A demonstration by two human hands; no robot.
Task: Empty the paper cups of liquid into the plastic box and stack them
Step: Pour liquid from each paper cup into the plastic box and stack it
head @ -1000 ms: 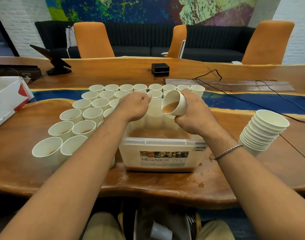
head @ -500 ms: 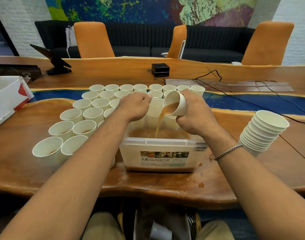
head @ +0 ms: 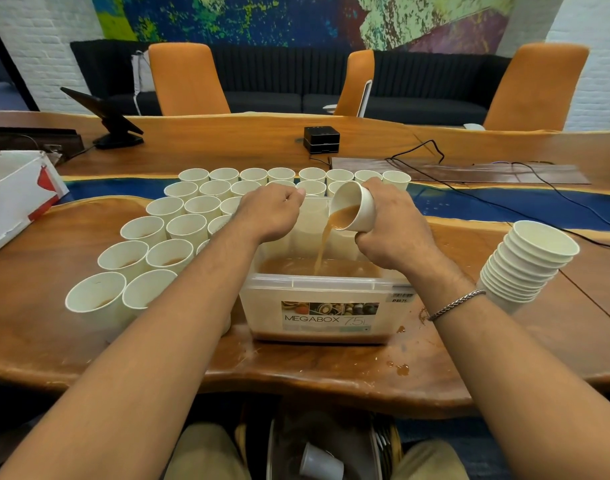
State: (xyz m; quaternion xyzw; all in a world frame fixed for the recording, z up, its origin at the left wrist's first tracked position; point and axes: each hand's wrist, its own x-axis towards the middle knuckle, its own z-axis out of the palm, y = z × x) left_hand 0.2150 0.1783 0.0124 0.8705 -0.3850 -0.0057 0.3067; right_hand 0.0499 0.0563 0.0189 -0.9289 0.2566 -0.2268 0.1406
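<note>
the right hand (head: 390,226) grips a paper cup (head: 357,209) tipped mouth-left, pouring into the plastic box (head: 268,306) by the worktop's (head: 54,341) near edge, with the stack of empties (head: 525,265) to its right; the left hand (head: 272,213) is curled, its hold unclear.

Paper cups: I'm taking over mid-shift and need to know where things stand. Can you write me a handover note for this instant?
Right hand grips a tilted cup, pouring brown liquid into the plastic box.
Left hand is curled at the box's far-left rim; whether it grips the rim is hidden.
Done: a leaning stack of empty cups stands right of the box.
Left: finish this pour, stack the cup, then empty the many upright cups left of and behind the box.
</note>
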